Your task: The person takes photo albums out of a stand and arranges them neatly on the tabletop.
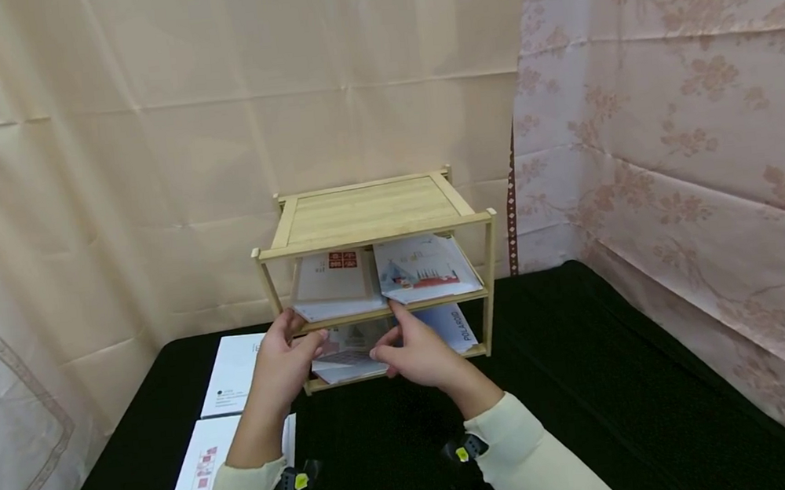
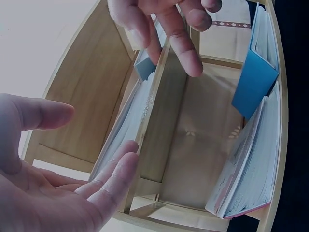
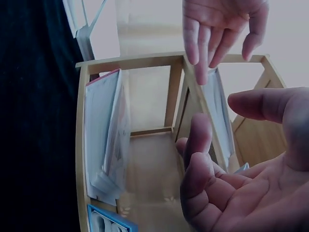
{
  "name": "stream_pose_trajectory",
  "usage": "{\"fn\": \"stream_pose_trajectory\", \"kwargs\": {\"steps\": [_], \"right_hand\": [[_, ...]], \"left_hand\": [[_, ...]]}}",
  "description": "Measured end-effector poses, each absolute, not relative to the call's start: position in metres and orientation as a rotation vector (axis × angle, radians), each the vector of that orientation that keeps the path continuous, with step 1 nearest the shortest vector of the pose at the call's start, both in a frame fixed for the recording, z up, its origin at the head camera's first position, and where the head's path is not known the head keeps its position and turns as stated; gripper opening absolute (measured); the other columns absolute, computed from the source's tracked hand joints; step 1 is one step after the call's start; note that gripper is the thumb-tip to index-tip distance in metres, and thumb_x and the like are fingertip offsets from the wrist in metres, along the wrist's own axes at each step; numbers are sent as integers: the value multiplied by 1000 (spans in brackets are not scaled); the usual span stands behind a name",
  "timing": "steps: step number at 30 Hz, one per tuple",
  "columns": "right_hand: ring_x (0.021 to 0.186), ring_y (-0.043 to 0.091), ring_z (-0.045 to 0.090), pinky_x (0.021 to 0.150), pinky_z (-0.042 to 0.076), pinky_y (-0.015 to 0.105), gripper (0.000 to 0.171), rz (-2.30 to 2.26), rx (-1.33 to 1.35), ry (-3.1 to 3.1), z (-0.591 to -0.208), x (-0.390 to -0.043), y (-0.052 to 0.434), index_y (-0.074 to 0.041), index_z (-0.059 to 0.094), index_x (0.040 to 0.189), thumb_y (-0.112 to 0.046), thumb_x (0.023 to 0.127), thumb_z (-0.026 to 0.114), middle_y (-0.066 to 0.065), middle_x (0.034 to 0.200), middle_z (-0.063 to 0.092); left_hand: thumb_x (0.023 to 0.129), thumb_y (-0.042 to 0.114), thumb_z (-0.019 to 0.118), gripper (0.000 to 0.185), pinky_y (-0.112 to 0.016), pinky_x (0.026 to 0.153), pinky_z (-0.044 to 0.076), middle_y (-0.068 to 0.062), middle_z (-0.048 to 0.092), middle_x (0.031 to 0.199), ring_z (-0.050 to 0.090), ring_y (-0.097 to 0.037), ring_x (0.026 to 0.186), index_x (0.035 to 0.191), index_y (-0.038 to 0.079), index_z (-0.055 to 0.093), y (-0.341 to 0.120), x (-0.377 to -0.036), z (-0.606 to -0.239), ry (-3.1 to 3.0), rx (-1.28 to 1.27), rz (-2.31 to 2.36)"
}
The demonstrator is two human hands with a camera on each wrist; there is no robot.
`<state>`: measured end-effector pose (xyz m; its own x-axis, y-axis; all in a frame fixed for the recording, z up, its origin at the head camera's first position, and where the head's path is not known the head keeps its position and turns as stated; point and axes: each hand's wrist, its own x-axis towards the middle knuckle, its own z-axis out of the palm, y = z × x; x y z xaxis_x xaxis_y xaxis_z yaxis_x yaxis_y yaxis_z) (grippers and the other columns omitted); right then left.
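Note:
A small wooden shelf rack stands on the table. On its middle board lie two books side by side, a beige-and-white book and a white illustrated book. My left hand is at the left front of that board, fingers extended beside the beige-and-white book's pages in the left wrist view. At the middle of the board's front edge is my right hand, its index fingertip right at the books and its other fingers loosely bent. Neither hand grips anything; thumbs stand apart from the fingers.
On the bottom board lie a greyish book and a blue-edged book marked POLAROID. Left of the rack, a white book and an illustrated book lie on the dark tablecloth. Curtains hang behind.

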<state>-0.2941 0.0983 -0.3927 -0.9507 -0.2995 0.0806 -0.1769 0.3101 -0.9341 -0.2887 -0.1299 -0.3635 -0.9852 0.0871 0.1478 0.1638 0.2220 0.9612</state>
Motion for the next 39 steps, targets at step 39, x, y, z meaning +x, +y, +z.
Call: {"fn": "stream_pose_trajectory", "kwargs": {"steps": [39], "right_hand": [[94, 30, 73, 77, 64, 41, 69, -1893, -354, 2438, -383, -276, 92, -5, 40, 157, -15, 95, 69, 20, 136, 57]], "left_hand": [[98, 19, 62, 67, -50, 105, 52, -22, 53, 140, 58, -37, 125, 156, 1, 34, -135, -280, -354, -2467, -85, -1766]]}}
